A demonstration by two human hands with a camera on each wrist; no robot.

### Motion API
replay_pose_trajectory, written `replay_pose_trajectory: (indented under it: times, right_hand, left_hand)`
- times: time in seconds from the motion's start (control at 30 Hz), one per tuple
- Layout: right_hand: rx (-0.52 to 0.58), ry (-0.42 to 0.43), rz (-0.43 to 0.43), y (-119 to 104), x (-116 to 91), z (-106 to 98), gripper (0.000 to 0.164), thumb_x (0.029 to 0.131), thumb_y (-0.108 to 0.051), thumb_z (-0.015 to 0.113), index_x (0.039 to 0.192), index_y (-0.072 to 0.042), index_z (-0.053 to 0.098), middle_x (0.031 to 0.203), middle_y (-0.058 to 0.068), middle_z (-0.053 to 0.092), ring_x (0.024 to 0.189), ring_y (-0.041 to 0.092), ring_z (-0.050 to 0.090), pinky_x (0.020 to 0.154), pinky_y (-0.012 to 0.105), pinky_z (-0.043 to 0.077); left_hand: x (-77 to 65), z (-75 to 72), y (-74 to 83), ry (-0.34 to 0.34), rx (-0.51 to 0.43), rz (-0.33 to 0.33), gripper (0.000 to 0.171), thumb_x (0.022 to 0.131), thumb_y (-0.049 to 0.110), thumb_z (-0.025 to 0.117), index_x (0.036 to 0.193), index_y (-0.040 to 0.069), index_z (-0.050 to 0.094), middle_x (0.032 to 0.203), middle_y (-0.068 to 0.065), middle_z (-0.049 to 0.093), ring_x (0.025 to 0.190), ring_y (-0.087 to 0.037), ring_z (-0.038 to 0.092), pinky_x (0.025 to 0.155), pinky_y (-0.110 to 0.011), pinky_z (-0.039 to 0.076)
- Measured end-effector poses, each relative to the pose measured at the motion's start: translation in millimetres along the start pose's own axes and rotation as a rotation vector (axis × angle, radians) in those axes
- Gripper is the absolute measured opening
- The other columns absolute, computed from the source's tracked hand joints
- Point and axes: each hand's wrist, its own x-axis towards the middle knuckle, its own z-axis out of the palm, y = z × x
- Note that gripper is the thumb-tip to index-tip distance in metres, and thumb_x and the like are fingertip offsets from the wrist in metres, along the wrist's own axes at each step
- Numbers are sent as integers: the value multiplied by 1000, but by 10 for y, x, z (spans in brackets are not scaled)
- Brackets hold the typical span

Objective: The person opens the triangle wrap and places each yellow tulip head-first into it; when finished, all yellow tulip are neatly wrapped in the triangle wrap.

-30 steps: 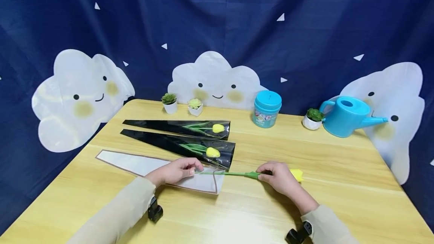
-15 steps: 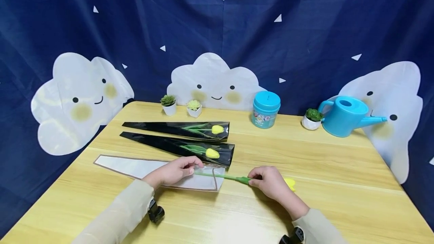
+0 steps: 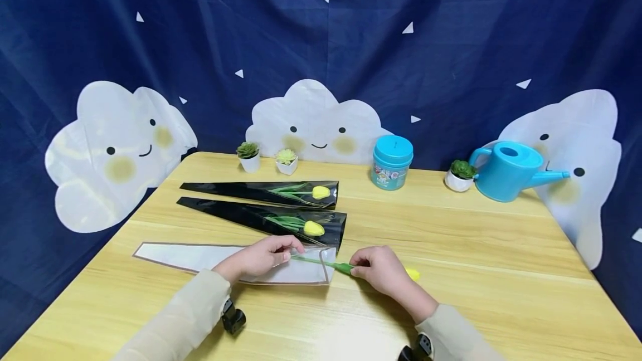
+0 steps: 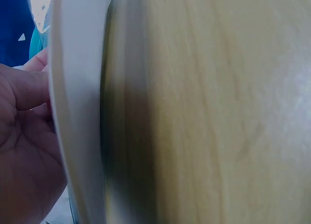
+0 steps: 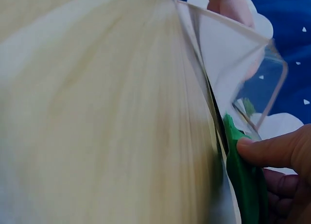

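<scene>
A white, brown-edged flower sleeve (image 3: 195, 256) with a clear front lies at the front left of the table. My left hand (image 3: 266, 257) pinches its upper layer near the wide end; in the left wrist view the sleeve's edge partly hides that hand's fingers. From the right, my right hand (image 3: 383, 269) grips an artificial tulip (image 3: 343, 268) by its green leaves. The stem runs left into the sleeve's mouth, and the yellow bloom (image 3: 413, 274) shows behind the hand. In the right wrist view the thumb presses the leaves (image 5: 245, 180) right at the open mouth, whose clear film (image 5: 267, 88) stands raised.
Two black sleeves, the far one (image 3: 230, 188) and the near one (image 3: 225, 211), each hold a yellow tulip behind the white sleeve. Small potted succulents (image 3: 249, 161), a blue lidded tub (image 3: 393, 163) and a blue watering can (image 3: 506, 174) line the table's back edge.
My right hand has moved left with the tulip, sliding its stem further into the white sleeve until the leaves reach the mouth. My left hand has stayed nearly in place, holding the sleeve.
</scene>
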Motion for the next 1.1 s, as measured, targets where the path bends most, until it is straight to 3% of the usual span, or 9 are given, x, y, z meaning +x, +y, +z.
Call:
replay_pose_trajectory:
  times: [0.23, 0.6, 0.87, 1.1]
  right_hand:
    - [-3, -25, -54, -110, 52, 63, 9, 77, -9, 72, 71, -15, 69, 67, -11, 59, 62, 3, 46, 58, 22, 39]
    - [40, 16, -93, -208, 97, 167, 8, 75, -8, 73, 70, -13, 70, 70, -7, 64, 61, 3, 48, 58, 21, 41]
    - [101, 67, -69, -219, 92, 220, 15, 76, -7, 73, 64, -13, 65, 70, -6, 66, 61, 1, 49, 55, 18, 39]
    - [116, 126, -110, -149, 18, 136, 6, 79, -7, 70, 79, -13, 74, 81, -3, 70, 74, 7, 62, 67, 22, 48]
  left_hand:
    - [52, 35, 63, -37, 17, 26, 24, 95, 5, 46, 108, 19, 61, 86, 1, 48, 81, -15, 44, 75, -30, 34]
    - [136, 100, 106, -40, -13, 51, 24, 95, 5, 45, 107, 19, 61, 115, 3, 58, 96, -14, 48, 85, -31, 37]
    - [178, 134, 103, -33, -13, 64, 25, 94, 3, 46, 107, 18, 62, 86, 3, 51, 85, -14, 45, 80, -28, 35]
    - [153, 140, 61, -16, -13, 58, 26, 94, 3, 46, 104, 20, 62, 111, 4, 59, 99, -14, 49, 87, -31, 37]
